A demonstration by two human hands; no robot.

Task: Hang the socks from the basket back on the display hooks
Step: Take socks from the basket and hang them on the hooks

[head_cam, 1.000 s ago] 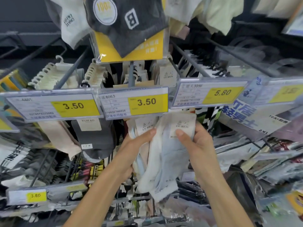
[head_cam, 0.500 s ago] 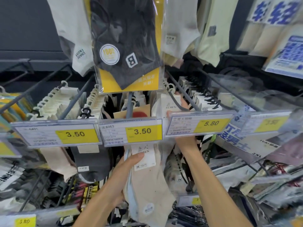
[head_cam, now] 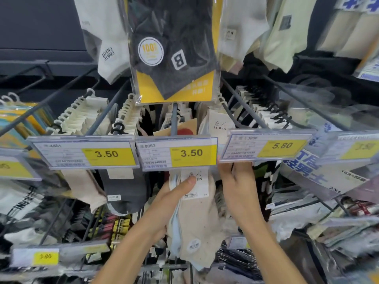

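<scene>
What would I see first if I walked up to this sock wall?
The bright yellow price tags jump out first, in a row across the middle. Above them, at the top centre, hangs a black sock pack with a big white B. Below the tags, the left hand holds beige socks, and the right hand is just under the 5.80 tag.

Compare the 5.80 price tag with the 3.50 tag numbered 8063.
The 5.80 tag shows a higher price than the 8063 tag. The right hand meets the 5.80 tag's lower edge; no hand reaches the 8063 tag. Both have yellow price panels.
</scene>
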